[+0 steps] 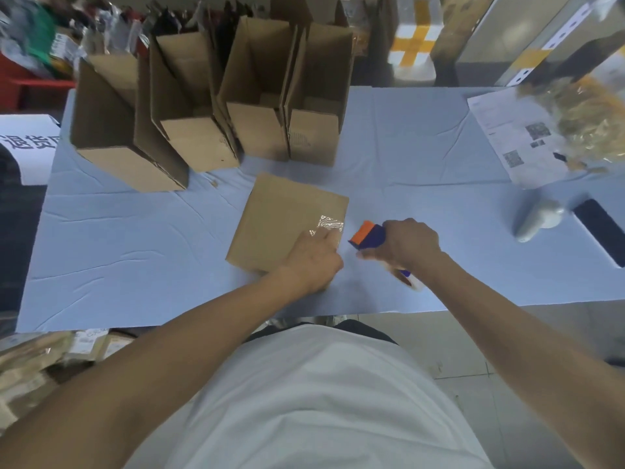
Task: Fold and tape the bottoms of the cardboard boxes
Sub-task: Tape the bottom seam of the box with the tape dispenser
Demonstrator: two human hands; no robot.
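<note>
Left hand [313, 262] presses box [287, 221] | right hand [407, 243] grips dispenser [368, 236], nose toward box

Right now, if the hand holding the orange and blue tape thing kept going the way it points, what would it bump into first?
Probably the cardboard box. The right hand holds the tape dispenser with its orange end aimed left at the box's taped edge, with bare tablecloth between. The left hand on the box sits close too; depth is unclear.

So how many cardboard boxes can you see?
5. Four open boxes stand in a row at the table's far side; one lies under the left hand.
</note>
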